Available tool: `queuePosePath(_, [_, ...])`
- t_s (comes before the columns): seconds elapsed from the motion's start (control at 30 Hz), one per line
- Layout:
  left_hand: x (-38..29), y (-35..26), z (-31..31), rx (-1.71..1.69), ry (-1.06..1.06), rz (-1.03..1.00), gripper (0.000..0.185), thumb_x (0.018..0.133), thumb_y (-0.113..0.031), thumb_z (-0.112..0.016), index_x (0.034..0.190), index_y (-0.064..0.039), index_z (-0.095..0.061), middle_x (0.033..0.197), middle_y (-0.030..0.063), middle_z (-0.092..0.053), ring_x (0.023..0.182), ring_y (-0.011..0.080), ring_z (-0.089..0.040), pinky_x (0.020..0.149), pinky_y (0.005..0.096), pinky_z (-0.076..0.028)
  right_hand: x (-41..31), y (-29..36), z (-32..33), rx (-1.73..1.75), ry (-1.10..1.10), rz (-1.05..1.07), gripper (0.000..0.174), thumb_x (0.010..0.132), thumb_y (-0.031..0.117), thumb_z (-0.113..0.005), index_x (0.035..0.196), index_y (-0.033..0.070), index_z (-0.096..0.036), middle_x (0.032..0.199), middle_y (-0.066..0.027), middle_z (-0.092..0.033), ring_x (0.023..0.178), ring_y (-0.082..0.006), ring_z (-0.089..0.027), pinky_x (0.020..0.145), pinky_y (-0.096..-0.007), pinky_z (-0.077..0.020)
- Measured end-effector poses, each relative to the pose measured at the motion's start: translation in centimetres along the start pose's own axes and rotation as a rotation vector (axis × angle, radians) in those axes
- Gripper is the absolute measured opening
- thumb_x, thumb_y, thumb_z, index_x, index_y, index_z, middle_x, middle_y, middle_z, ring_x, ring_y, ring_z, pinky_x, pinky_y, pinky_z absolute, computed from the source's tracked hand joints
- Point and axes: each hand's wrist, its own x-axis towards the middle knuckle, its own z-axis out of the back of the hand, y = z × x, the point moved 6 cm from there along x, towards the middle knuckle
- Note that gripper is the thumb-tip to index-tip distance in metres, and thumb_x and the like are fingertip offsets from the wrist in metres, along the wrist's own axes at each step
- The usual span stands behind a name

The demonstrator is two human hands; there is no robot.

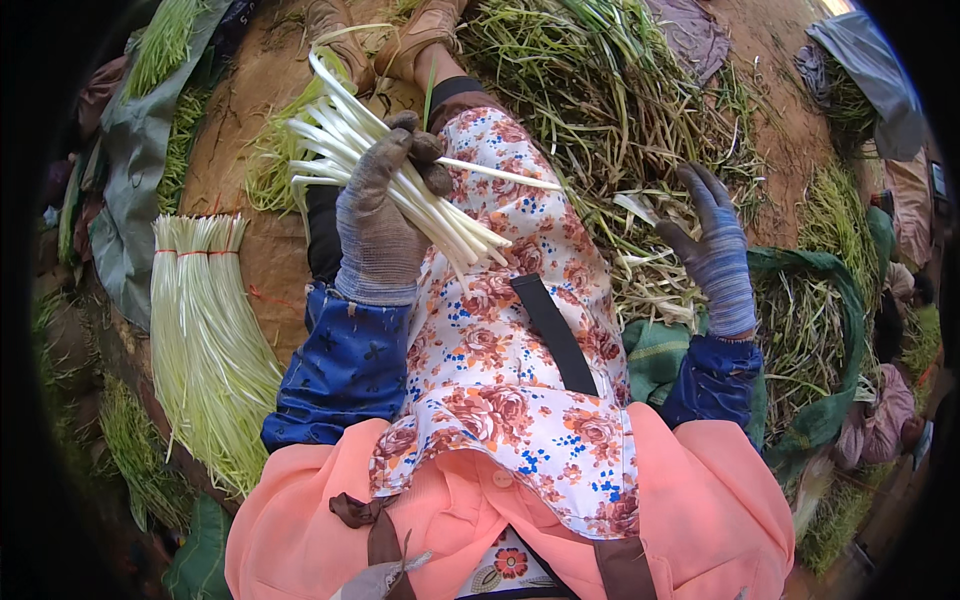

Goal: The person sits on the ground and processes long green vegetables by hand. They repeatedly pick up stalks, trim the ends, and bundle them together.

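My left hand [386, 214], in a soiled knit work glove, is closed around a bunch of long white stalks [341, 131]. One stalk [499, 172] sticks out sideways from the bunch, over the floral apron [487, 345] on my lap. Yellowish leaf ends hang beyond the hand, near my shoes. My right hand [709, 244], gloved in blue and grey, has its fingers apart and holds nothing. It hovers by a heap of loose stalks and trimmings [622, 127]; whether it touches them I cannot tell. A black strip [555, 330] lies on the apron.
At the left, bundles of pale stalks [206, 322] tied with red bands lie side by side on the brown ground [225, 157]. A grey sheet [135, 172] with greens lies beyond them. A green sack [844, 315] full of trimmings stands open at the right.
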Motion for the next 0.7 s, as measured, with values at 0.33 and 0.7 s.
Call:
queuePosePath(0.33, [-0.3, -1.0, -1.6, 0.095, 0.004, -0.060, 0.031, 0.081, -0.014, -0.057, 0.109, -0.005, -0.047, 0.089, 0.0097, -0.058, 0.065, 0.0139, -0.055, 0.059, 0.0238, -0.048, 6.0, 11.0, -4.5, 0.868, 0.087, 0.265, 0.030, 0.083, 0.014, -0.057, 0.111, 0.005, -0.055, 0.092, -0.0085, -0.062, 0.084, -0.0132, -0.058, 0.073, -0.0247, -0.0454])
queuePosePath(0.7, [-1.1, -5.4, -1.4, 0.161, -0.061, -0.281, 0.031, 0.081, -0.015, -0.054, 0.110, -0.004, -0.048, 0.083, 0.0057, -0.056, 0.062, 0.0115, -0.052, 0.052, 0.0228, -0.046, 17.0, -17.1, -12.1, -0.243, 0.201, -0.708, 0.051, 0.080, 0.037, -0.056, 0.125, 0.016, -0.043, 0.125, -0.0133, -0.045, 0.116, -0.0301, -0.042, 0.097, -0.0370, -0.0327])
